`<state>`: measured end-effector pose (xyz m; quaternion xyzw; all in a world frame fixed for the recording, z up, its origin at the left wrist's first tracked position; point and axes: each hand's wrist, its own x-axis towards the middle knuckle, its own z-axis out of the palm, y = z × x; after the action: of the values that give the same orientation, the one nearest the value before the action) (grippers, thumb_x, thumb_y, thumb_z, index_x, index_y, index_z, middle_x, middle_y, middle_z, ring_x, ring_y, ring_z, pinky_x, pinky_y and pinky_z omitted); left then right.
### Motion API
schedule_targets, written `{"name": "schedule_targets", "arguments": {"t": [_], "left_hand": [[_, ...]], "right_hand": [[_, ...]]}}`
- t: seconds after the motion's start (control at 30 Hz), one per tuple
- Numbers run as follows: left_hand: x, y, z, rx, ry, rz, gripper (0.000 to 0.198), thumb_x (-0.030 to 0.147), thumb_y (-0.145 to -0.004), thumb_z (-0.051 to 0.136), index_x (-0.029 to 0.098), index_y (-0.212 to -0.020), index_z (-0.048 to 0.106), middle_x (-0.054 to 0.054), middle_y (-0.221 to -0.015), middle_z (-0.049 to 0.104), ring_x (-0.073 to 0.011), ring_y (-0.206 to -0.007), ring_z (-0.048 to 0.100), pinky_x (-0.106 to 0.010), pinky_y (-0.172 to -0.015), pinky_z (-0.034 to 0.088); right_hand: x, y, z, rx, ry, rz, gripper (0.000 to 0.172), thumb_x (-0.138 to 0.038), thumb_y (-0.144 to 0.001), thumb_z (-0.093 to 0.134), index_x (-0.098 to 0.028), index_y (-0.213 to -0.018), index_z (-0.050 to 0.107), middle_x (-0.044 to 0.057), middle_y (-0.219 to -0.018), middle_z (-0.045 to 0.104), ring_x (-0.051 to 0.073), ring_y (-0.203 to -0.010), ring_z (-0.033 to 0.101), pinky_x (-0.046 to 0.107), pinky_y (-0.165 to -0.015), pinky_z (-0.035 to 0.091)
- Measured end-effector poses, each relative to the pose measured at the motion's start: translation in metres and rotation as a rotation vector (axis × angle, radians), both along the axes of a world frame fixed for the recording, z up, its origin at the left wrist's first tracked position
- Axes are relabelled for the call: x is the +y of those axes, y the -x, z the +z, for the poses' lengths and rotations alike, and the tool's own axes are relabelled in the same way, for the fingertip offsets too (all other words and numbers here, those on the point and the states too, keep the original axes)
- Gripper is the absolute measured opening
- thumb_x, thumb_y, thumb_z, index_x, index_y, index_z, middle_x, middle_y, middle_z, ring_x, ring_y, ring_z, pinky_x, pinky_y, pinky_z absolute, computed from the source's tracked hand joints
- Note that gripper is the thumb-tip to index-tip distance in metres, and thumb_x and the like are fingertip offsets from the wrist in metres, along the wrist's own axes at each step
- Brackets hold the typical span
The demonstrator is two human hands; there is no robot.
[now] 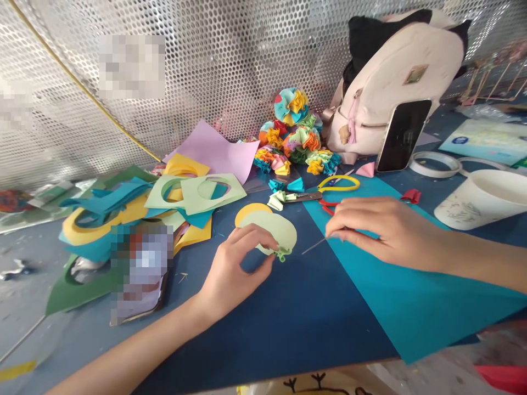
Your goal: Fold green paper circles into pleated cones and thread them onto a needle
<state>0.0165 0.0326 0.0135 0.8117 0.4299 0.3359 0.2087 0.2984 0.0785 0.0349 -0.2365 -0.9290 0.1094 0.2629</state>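
Note:
Between the thumb and fingertips of my left hand (241,263) is a small crimped piece of light green paper (282,253). My right hand (379,227) pinches a thin needle-like stick (314,246), its free tip pointing left toward the green piece but apart from it. Just behind my left fingers lie pale green paper circles (284,227), with a yellow paper circle (252,212) partly under them. Red-and-yellow-handled scissors (338,183) lie beyond my right hand, beside folded light green paper bits (280,199) and blue ones (295,185).
Cut-out paper scraps (105,216) and a phone (144,274) lie on the left. Ruffled paper balls (291,107) are piled at the back. A backpack (395,82) with a dark phone (404,134) leaning on it, a tape roll (435,164) and a paper cup (481,200) stand right. Blue paper (411,296) lies under my right arm.

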Motion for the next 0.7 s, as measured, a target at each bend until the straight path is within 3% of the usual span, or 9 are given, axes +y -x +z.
{"name": "schedule_targets", "arguments": {"t": [0.13, 0.23, 0.33, 0.53, 0.7], "left_hand": [[-0.001, -0.005, -0.001, -0.022, 0.125, 0.036, 0.020, 0.003, -0.078, 0.055, 0.021, -0.086, 0.055, -0.004, -0.110, 0.072, -0.0198, -0.103, 0.066, -0.035, -0.091, 0.049], [0.002, -0.007, 0.000, 0.006, 0.173, 0.017, 0.024, 0.000, -0.075, 0.052, 0.022, -0.085, 0.053, -0.002, -0.104, 0.074, -0.0180, -0.097, 0.068, -0.032, -0.087, 0.051], [0.016, -0.010, 0.007, 0.077, 0.116, -0.037, 0.022, 0.002, -0.078, 0.052, 0.021, -0.087, 0.057, -0.001, -0.098, 0.073, -0.0164, -0.090, 0.067, -0.030, -0.083, 0.051], [0.083, -0.020, 0.025, 0.144, -0.098, -0.019, 0.019, 0.006, -0.080, 0.055, 0.020, -0.092, 0.063, -0.002, -0.092, 0.071, -0.0151, -0.079, 0.063, -0.028, -0.078, 0.048], [0.138, -0.018, 0.022, 0.150, -0.091, 0.052, 0.013, 0.011, -0.079, 0.059, 0.018, -0.090, 0.063, -0.001, -0.090, 0.069, -0.0132, -0.075, 0.063, -0.024, -0.073, 0.048]], "right_hand": [[-0.002, -0.010, -0.027, -0.033, 0.150, 0.119, 0.014, -0.020, -0.100, 0.051, -0.019, -0.094, 0.065, 0.001, -0.085, 0.068, 0.013, -0.079, 0.060, 0.025, -0.071, 0.042], [-0.004, -0.010, -0.044, -0.012, 0.269, 0.176, 0.013, -0.017, -0.099, 0.052, -0.019, -0.095, 0.064, 0.001, -0.086, 0.068, 0.012, -0.080, 0.059, 0.024, -0.070, 0.042], [-0.004, -0.010, -0.050, 0.013, 0.372, 0.194, 0.013, -0.015, -0.099, 0.052, -0.018, -0.095, 0.064, 0.001, -0.086, 0.068, 0.012, -0.080, 0.059, 0.024, -0.071, 0.042], [-0.003, -0.012, -0.047, 0.034, 0.396, 0.195, 0.013, -0.017, -0.099, 0.053, -0.018, -0.095, 0.065, 0.002, -0.087, 0.068, 0.013, -0.081, 0.058, 0.025, -0.071, 0.042], [-0.002, -0.013, -0.051, 0.041, 0.290, 0.111, 0.015, -0.021, -0.100, 0.052, -0.018, -0.096, 0.066, 0.004, -0.088, 0.067, 0.016, -0.084, 0.057, 0.029, -0.075, 0.043]]}}
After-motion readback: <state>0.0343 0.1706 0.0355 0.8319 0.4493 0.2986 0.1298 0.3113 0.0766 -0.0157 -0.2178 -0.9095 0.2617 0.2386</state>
